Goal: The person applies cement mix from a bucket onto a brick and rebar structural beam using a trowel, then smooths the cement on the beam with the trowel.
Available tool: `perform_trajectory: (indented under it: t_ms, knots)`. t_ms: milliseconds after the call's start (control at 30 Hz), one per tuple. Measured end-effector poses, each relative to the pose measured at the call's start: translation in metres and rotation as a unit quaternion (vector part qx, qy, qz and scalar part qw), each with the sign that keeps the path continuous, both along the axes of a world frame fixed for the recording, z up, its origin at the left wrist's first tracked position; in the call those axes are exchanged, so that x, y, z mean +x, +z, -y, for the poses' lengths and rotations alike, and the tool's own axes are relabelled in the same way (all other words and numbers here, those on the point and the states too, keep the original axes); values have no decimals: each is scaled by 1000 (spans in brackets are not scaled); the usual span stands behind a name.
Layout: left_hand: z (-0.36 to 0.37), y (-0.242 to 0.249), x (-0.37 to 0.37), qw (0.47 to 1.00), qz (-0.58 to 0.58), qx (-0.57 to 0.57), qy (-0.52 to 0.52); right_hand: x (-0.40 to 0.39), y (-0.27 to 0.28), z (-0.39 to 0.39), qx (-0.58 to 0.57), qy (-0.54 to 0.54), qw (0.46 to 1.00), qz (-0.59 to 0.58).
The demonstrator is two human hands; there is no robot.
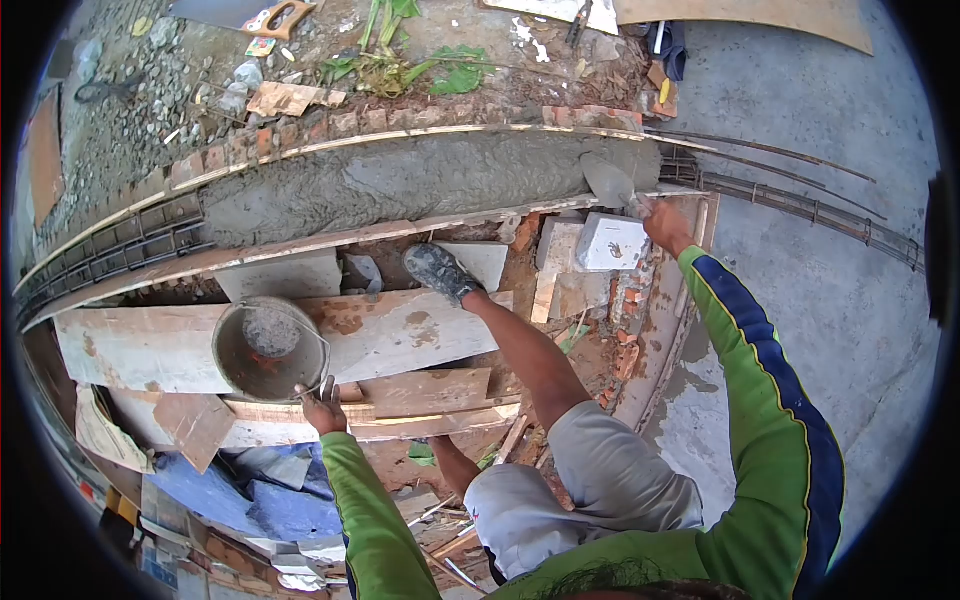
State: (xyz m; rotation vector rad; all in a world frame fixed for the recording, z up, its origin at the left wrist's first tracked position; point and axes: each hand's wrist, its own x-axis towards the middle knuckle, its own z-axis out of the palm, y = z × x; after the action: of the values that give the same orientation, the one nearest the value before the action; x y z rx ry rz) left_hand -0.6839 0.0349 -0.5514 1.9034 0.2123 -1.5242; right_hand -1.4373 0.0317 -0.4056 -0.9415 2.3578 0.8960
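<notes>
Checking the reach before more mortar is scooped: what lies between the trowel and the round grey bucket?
Between the steel trowel in the right hand and the round grey bucket stand the form's wooden edge board and the person's shod foot.

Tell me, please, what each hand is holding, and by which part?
Right hand holds a trowel by its handle; left hand grips the bucket at its rim.

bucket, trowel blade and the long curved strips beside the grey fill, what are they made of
Bucket: looks like metal or hard plastic; a mortar crust hides the surface, thin wire handle at the left hand.
Trowel, in the right hand: seemingly steel, flat grey blade.
Strips: apparently thin bent wood, pale and grainy, edging wet-looking concrete.
</notes>
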Motion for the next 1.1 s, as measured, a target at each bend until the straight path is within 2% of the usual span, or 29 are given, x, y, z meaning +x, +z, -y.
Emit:
perform_trajectory:
  t_ms: [33, 133, 233, 300, 433, 500, 600, 700, 867, 967, 1100]
  knots:
    - [4, 4, -2, 1000, 9, 8, 7, 23, 18, 18, 20, 30, 999, 2]
    - [7, 4, 4, 1000, 7, 9, 7, 78, 43, 36, -58, 76, 995, -12]
    - [11, 13, 0, 1000, 21, -2, 6, 161, 71, 84, -98, 128, 987, 24]
    - [12, 15, 1, 999, 33, -1, 22, 197, 73, 109, -281, 272, 902, 182]
    - [12, 14, 0, 998, 51, -8, 29, 282, 41, 207, -184, 457, 832, 256]
    - [2, 1, 5, 999, 29, -10, 36, 314, -3, 242, -154, 506, 796, 294]
    - [0, 1, 7, 998, 39, -36, 38, 365, -60, 275, -127, 544, 769, 310]
    - [5, 4, 4, 997, 48, -32, 59, 433, -87, 296, -132, 543, 783, 275]
    - [0, -3, 6, 996, 47, -38, 65, 513, -96, 342, -176, 436, 833, 292]
    - [3, 1, 7, 996, 37, -36, 70, 505, -75, 339, -149, 388, 857, 304]
    - [7, 11, 10, 997, 27, -26, 70, 424, -55, 283, -175, 317, 887, 288]
